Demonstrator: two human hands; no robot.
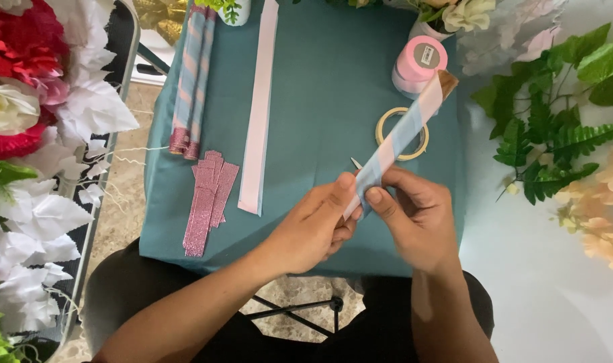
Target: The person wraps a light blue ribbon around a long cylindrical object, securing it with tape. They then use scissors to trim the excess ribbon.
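Both hands hold one long flat stick point(406, 126) wrapped in pale blue and pink bands, its bare brown tip pointing up and right. My left hand point(313, 225) pinches its lower end from the left. My right hand point(414, 215) grips the same end from the right, thumb pressed on the wrapping. A thin metal point point(356, 163), perhaps scissors, sticks out behind my left fingers. The stick hangs above a teal cloth-covered table point(320, 101).
On the cloth lie a roll of clear tape point(385, 119), a pink ribbon spool point(418, 62), a long white-pink strip point(259, 114), two wrapped sticks point(191, 81) and several pink glitter strips point(207, 198). Artificial flowers point(24, 101) crowd the left, green leaves point(555, 128) the right.
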